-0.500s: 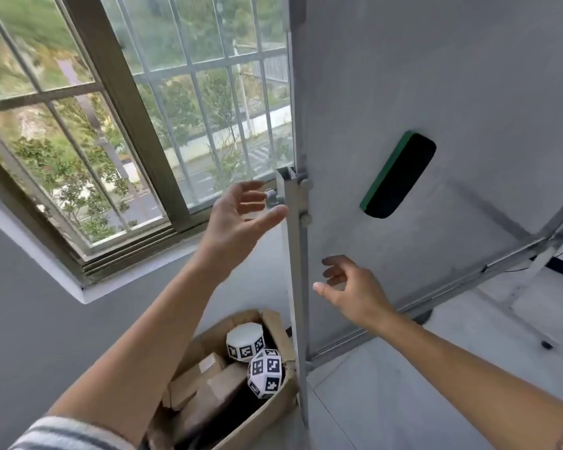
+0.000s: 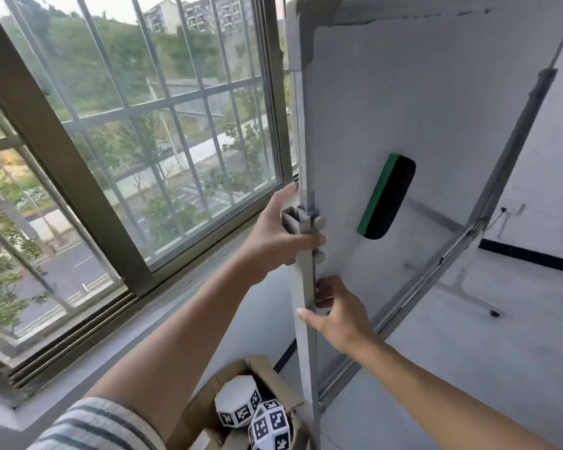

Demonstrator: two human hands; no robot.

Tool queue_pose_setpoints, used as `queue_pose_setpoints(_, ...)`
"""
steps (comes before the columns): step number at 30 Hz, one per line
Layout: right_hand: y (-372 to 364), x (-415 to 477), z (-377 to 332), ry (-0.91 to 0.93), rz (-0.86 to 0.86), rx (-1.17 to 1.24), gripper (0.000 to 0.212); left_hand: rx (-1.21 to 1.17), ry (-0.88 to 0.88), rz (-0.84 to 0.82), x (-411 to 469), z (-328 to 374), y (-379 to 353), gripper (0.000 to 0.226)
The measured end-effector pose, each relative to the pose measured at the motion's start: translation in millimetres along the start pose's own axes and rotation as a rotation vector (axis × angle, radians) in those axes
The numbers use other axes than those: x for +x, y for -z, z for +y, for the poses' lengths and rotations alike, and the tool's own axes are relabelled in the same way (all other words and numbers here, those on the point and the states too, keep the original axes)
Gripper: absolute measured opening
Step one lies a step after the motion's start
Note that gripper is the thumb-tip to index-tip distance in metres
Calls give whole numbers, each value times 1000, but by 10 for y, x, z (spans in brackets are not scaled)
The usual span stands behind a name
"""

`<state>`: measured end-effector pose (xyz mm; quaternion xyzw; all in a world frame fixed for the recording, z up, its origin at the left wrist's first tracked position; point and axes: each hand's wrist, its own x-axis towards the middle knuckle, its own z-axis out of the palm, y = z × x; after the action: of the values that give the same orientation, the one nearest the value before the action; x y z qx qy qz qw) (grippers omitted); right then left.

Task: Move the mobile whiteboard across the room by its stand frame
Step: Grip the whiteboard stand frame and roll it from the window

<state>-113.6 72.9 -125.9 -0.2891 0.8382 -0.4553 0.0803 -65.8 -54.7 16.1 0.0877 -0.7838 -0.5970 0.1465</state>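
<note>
Whiteboard fills right of frame, its stand frame upright at centre. Left hand is wrapped closed around the post just under its open top; right hand grips lower, fingers curled behind, thumb across front. Half a second earlier both hands were open and off it. Eraser clings mid-board; cardboard box with marker-patterned balls sits by the post's foot, window at left.

The left hand wraps the stand frame at its top bracket, beside the whiteboard; the right hand grips the same post lower down, fingers seemingly curled behind it. A green-backed eraser clings to the board; a cardboard box sits below
</note>
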Motion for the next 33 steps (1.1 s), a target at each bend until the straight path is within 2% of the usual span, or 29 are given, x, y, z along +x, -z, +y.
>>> queue_pose_setpoints(1,-24,-20,-9,-14,25,15,42,-33,12,-28,7,2,9,62)
queue_pose_setpoints(4,-65,-89,-24,-62,78,52,41,-39,20,-93,55,-38,-7,29)
queue_pose_setpoints(6,-74,-149,-9,-108,90,71,40,-45,28,-111,65,-37,-31,26)
queue_pose_setpoints(13,-161,-373,-21,-172,144,72,34,-64,6,-182,-67,-27,-41,30)
queue_pose_setpoints(19,-303,-492,-32,-199,202,67,34,-118,-13,-154,-221,-68,-28,33)
queue_pose_setpoints(24,-136,-575,104,-269,300,59,37,-119,-37,-136,-165,-21,-422,32)
queue_pose_setpoints(27,98,-632,225,-293,337,62,42,-75,-62,-149,-77,20,-727,24)
queue_pose_setpoints(33,540,-732,573,-329,363,108,41,-34,-96,-149,93,38,-1336,25)
